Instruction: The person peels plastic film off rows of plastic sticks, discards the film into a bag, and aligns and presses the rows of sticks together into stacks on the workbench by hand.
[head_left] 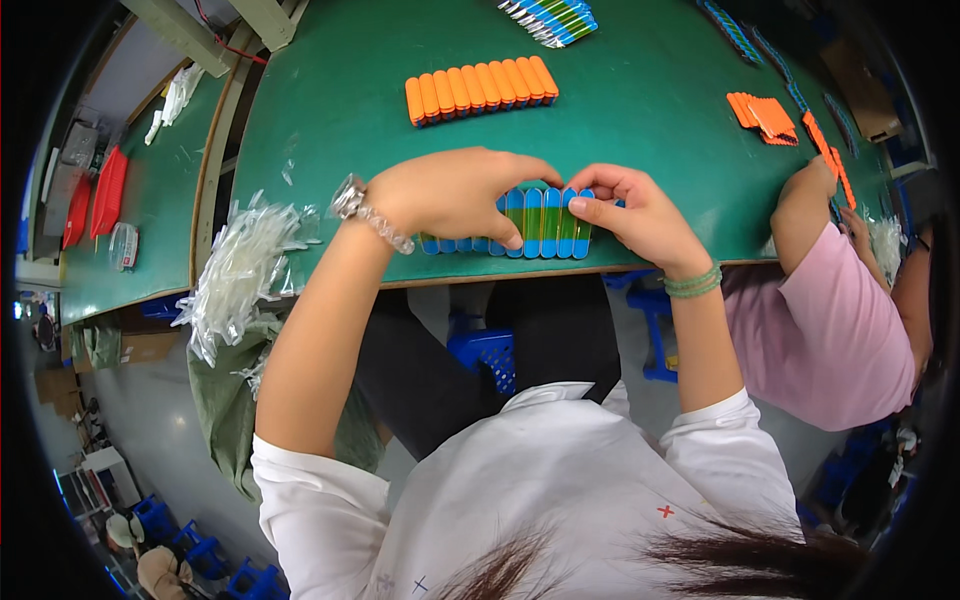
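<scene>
A row of flat, narrow, round-ended blue-and-green strips [543,225] lies side by side near the table's front edge. My left hand [452,195] arches over its left part, thumb on the near side and fingers at the far side, gripping the row. That hand hides several strips underneath. At the row's right end, my right hand [628,212] is closed, thumb and forefinger pinching the last strips. Farther back, a neat row of orange strips [482,88] with blue undersides rests on the green table [640,110].
A heap of clear plastic sleeves [245,265] spills over the table edge at left. More blue-and-green strips [552,20] lie at the far side. Orange pieces [770,118] sit at right, beside a co-worker in a pink sleeve [815,300]. Red trays [108,190] stand on the left table.
</scene>
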